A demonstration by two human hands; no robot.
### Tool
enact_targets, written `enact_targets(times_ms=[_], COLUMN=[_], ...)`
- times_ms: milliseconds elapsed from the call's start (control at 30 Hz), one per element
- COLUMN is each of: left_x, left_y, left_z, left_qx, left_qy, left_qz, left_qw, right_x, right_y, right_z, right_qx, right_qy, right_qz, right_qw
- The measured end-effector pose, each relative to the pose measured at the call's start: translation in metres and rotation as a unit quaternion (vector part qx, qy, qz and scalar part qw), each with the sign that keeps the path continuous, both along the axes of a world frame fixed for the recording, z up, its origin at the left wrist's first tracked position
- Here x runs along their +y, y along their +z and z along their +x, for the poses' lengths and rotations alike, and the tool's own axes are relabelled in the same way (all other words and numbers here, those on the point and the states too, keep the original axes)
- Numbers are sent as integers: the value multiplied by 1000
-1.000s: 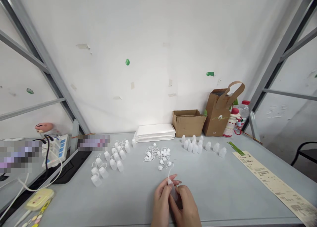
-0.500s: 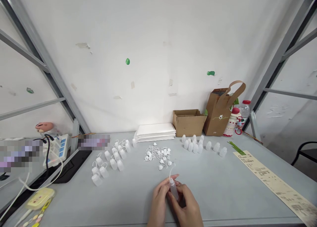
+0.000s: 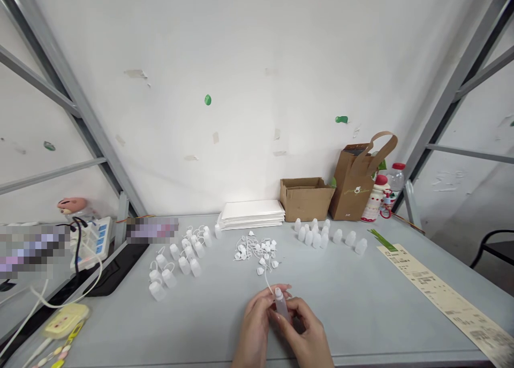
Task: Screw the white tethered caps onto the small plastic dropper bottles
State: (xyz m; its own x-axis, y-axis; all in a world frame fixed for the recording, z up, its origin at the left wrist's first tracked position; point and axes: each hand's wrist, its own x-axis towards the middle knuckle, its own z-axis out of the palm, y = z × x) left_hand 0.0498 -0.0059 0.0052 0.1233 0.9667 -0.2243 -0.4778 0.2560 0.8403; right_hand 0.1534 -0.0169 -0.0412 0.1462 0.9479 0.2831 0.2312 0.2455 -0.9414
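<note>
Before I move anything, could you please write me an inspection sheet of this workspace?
Surface: grey table, no spill seen.
Job's things: small bottle in hand; bottles with looped straps at left, bottles without straps at right, loose white caps between.
Clutter: yellow device, cardboard box, paper bag, printed strip.
Fingers: left fingers and right fingers around the small bottle.
Cables: white cable and black cables at left.
Surroundings: white wall, metal frame.
</note>
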Motion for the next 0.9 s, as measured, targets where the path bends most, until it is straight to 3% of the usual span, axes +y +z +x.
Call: enact_targets(times_ms=[267, 433, 733, 900], left_x=[2, 4, 0, 8], left_y=[-4, -5, -5, -9], left_z=[-3, -3, 8, -1], left_qx=[-33, -65, 34, 52], left_qy=[-22, -40, 30, 16], left_qz=[-9, -15, 44, 45], left_qw=[999, 997, 998, 997], right_x=[0, 1, 4, 3], right_y=[-4, -5, -12, -3], right_z=[-2, 1, -1, 2], right_qx=[29, 27, 5, 9], right_qy=[-13, 23, -13, 41], right_qz=[6, -14, 11, 4], right_qw=[999, 999, 1000, 999])
